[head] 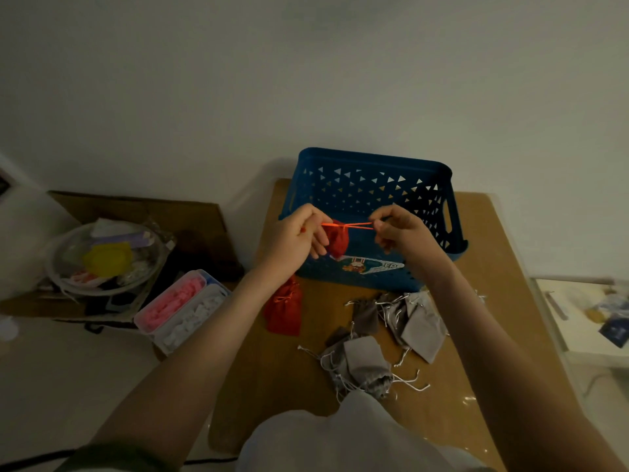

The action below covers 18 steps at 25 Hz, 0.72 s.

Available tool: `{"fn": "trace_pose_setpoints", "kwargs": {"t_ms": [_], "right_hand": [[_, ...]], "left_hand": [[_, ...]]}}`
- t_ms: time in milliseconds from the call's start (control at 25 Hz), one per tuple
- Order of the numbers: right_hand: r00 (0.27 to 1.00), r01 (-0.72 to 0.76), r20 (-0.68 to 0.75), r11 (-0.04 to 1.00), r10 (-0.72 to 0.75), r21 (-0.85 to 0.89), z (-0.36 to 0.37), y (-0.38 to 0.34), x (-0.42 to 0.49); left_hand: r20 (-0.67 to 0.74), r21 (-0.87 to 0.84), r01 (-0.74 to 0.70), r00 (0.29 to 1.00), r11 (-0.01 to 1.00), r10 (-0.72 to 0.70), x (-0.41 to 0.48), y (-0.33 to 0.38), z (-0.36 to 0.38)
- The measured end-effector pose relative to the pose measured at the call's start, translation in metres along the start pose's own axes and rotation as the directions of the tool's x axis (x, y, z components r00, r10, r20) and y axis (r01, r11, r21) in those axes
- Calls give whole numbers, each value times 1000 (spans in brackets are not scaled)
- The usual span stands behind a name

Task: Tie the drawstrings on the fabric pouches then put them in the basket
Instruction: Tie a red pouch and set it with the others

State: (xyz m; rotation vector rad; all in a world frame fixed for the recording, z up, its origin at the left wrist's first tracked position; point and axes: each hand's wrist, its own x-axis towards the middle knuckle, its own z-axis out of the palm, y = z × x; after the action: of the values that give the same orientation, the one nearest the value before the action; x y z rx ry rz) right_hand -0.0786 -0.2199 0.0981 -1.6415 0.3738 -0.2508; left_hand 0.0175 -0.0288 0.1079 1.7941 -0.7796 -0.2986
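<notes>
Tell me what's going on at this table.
A person holds a red pouch up in front of the blue basket, left hand and right hand each pinching an end of its orange drawstring, stretched taut between them. A second red pouch and a heap of grey pouches lie on the table, not yet in the basket.

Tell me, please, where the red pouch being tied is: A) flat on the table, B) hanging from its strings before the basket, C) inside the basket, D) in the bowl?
B: left hand and right hand pinch the strings; the pouch hangs between them before the basket.
</notes>
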Motion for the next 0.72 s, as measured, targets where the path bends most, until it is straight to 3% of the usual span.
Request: {"fn": "trace_pose_setpoints", "kwargs": {"t_ms": [160, 280, 400, 520, 600, 720], "right_hand": [[1000, 23, -15, 998, -22, 64, 2, -14, -2], [992, 19, 124, 999, -24, 40, 14, -28, -5], [941, 26, 339, 998, -5, -56, 27, -35, -10], [936, 52, 353, 992, -8, -116, 34, -37, -12], [936, 50, 352, 993, -10, -104, 34, -39, -13], [941, 57, 337, 996, -32, -65, 35, -42, -16]], "left_hand": [[47, -68, 35, 998, 997, -32, 4, 12, -3], [105, 27, 21, 994, 999, -24, 6, 23, 1], [90, 199, -133, 989, 971, 117, 7, 33, 5], [63, 270, -237, 972, 933, 228, 7, 39, 3], [19, 227, -181, 983, 957, 182, 7, 40, 2], [-41, -6, -53, 998, 999, 53, 7, 36, 0]]}}
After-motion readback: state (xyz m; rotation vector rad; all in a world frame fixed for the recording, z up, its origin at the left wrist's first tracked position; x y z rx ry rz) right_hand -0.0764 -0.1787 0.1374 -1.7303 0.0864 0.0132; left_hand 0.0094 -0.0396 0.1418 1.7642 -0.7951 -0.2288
